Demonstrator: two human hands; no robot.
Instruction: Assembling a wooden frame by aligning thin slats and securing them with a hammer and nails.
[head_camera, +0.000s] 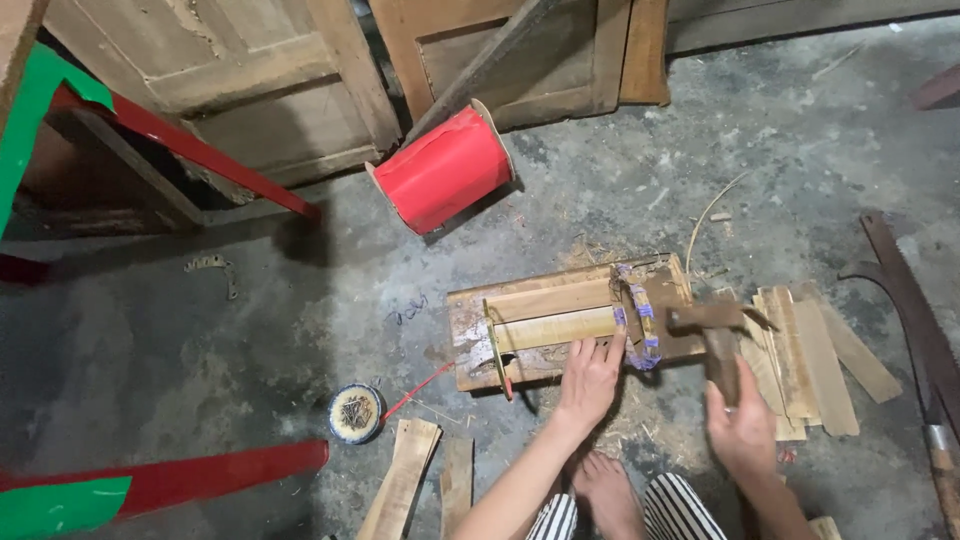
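A wooden block (545, 330) lies on the concrete floor with bamboo strips on top and a bamboo ring (632, 325) bound with purple tape standing on it. My left hand (588, 382) rests on the block's near edge, fingers touching the ring and strips. A hammer (716, 338) is gripped by its handle in my right hand (742, 428), its head level with the ring's right side. My bare foot (605, 490) and striped trouser legs show at the bottom.
A red roll (445, 168) lies by wooden door panels (270, 80) at the back. A round tin of nails (355, 412) sits to the left. Flat wood slats (815, 360) lie on the right, more slats (415, 480) at front. A saw (915, 330) lies far right. Red bars (210, 475) sit left.
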